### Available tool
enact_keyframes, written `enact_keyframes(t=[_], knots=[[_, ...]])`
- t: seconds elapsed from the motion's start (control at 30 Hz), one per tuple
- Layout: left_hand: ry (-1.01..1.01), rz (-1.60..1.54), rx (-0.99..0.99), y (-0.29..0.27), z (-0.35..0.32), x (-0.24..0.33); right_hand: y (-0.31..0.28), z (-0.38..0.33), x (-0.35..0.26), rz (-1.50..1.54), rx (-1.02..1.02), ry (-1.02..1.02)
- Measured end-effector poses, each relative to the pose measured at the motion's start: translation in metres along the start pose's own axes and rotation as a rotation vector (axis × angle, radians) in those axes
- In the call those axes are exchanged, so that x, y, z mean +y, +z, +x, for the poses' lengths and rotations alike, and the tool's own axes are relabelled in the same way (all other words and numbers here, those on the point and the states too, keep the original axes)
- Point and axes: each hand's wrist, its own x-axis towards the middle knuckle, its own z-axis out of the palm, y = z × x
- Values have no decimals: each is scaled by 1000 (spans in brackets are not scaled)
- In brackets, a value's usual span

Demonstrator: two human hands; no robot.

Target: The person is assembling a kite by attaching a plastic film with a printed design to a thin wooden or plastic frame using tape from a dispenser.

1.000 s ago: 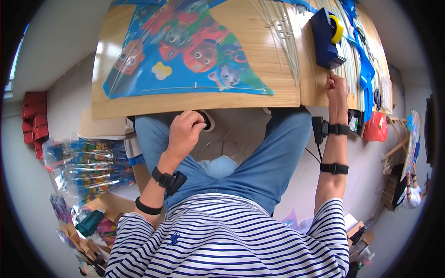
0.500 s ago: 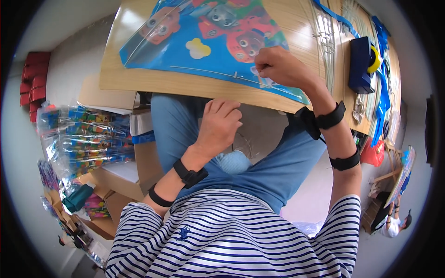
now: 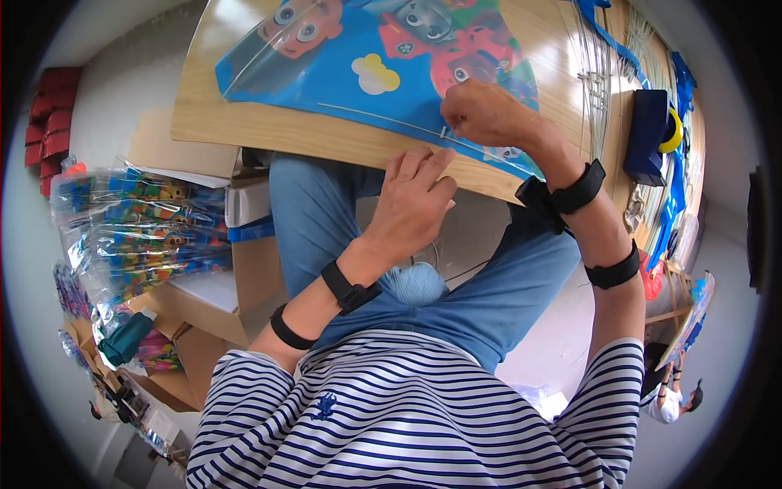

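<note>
A blue printed sheet (image 3: 358, 57) with cartoon animal faces and a yellow-and-white cloud lies flat on the wooden counter (image 3: 191, 110), its lower edge running close to the near edge of the wood. A thin pale rod (image 3: 381, 116) lies along that lower edge, with a small white fitting (image 3: 444, 132) standing across it. Another thin rod (image 3: 273, 49) runs slantwise along the sheet's left side.

The right hand (image 3: 481, 114) is above the sheet's lower right part, near the white fitting, its fingers curled in; whether they pinch anything cannot be told. The left hand (image 3: 414, 196) is back-up at the counter's near edge, just below the rod, with fingers loosely bent; its palm side is hidden, so I cannot tell whether it holds something.

To the right on the counter are a bunch of thin pale rods (image 3: 595, 90), a dark blue tape dispenser (image 3: 646, 134) carrying a yellow roll (image 3: 671, 130), and a blue ribbon (image 3: 675, 212). Below, between the person's thighs, is a light blue ball of twine (image 3: 415, 284). On the left, clear-wrapped colourful packages (image 3: 159, 232) lie beside a cardboard box (image 3: 259, 281), with red packs (image 3: 50, 134) stacked farther off. At far right, a co-worker (image 3: 668, 403) has raised arms at a colourful panel (image 3: 689, 322).
</note>
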Motion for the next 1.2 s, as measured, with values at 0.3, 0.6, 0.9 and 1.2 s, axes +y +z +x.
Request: enact_keyframes(t=[0.3, 0.6, 0.9, 1.2], knots=[[7, 1, -22, 2, 8, -7, 2, 2, -4, -27, 25, -6], [20, 40, -40, 0, 15, -6, 6, 8, -7, -276, 116, 154], [8, 94, -64, 0, 18, -4, 14, -13, -15, -21, 301, 364], [1, 103, -37, 5, 18, -4, 28, -22, -17, 245, 445, 412]])
